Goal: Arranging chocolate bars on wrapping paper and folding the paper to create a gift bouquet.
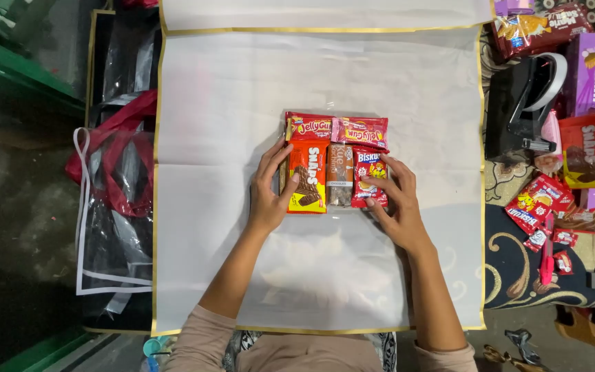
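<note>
A large white sheet [242,103] with a gold edge covers the floor across the middle of the frame, dark ground showing at the left.

The left hand [270,193] lies flat just left of centre, fingers spread a little apart, its fingertips resting on the left edge of an orange snack packet [309,178]. The right hand [394,203] sits opposite, fingers likewise loosely apart, touching the right edge of a red biscuit packet [368,176]. Neither hand grips anything; both press in from the sides.

Between those 2 packets stands a brown chocolate bar [340,174], the 3 side by side and touching. Above them, 2 red jelly packets [335,129] lie end to end, forming 1 tight block at the centre of the sheet.

At the right edge of the frame, a black tape dispenser [518,107] sits on a patterned mat [511,275], with more snack packets [587,148] scattered about it. At the left lies a red and clear plastic bag [115,179].
</note>
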